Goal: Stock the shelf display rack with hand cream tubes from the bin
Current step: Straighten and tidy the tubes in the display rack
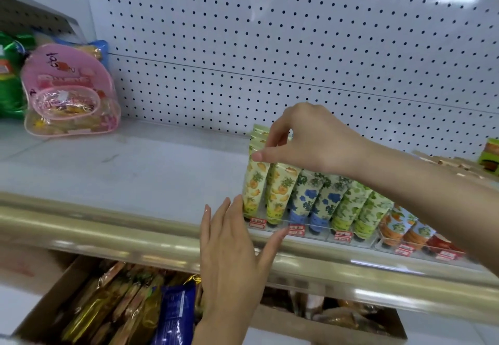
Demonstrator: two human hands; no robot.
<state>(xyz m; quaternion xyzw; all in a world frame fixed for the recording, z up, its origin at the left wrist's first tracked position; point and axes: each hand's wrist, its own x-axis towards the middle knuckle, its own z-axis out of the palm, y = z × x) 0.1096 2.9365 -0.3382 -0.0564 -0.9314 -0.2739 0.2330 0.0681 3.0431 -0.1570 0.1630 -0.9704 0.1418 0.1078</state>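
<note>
A clear display rack [318, 232] stands on the white shelf [135, 171], holding upright hand cream tubes in rows. From left to right they are pineapple-print yellow tubes [253, 182], blue-flower tubes [324, 198], green-leaf tubes [359, 207] and orange tubes [399, 225]. My right hand [305, 139] reaches over the rack and pinches the top of a pineapple tube in the leftmost row. My left hand [232, 247] is flat and open, with its fingertips against the rack's left front corner. The bin is not identifiable.
A pink transparent pouch [70, 93] and green packets [10, 74] sit at the shelf's far left. A pegboard wall [270, 47] backs the shelf. Below the gold shelf rail [108, 231] is a cardboard box [67, 285] of snack packs. A green package [490, 155] stands at far right.
</note>
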